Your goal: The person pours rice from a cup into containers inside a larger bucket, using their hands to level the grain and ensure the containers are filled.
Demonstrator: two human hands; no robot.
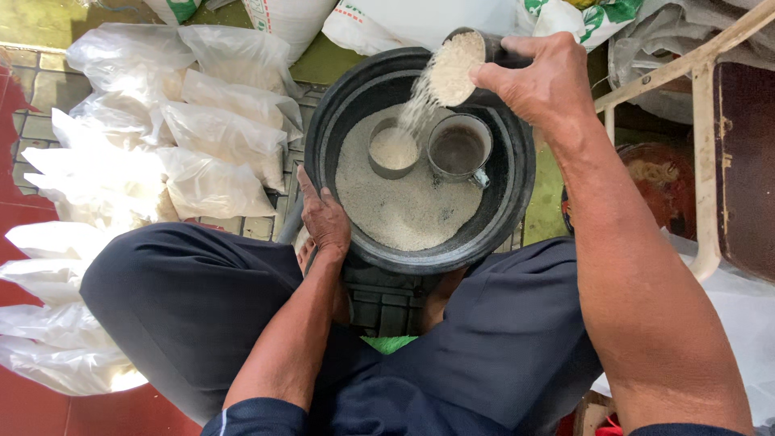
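Note:
A black round tub [517, 173] half full of white rice sits between my knees. My right hand [542, 79] holds a dark scoop cup [462, 64] tilted over the tub's far side, and rice streams from it into a small metal can [393, 148] standing in the rice. Beside that can stands a metal mug [458, 148] with a handle, dark inside. My left hand [324, 218] rests on the tub's near left rim, fingers curled over the edge.
Several filled clear plastic bags of rice [210, 133] lie on the tiled floor at the left. White woven sacks [404, 20] stand behind the tub. A wooden chair frame [706, 153] is at the right, with a brown bowl [654, 182] beneath it.

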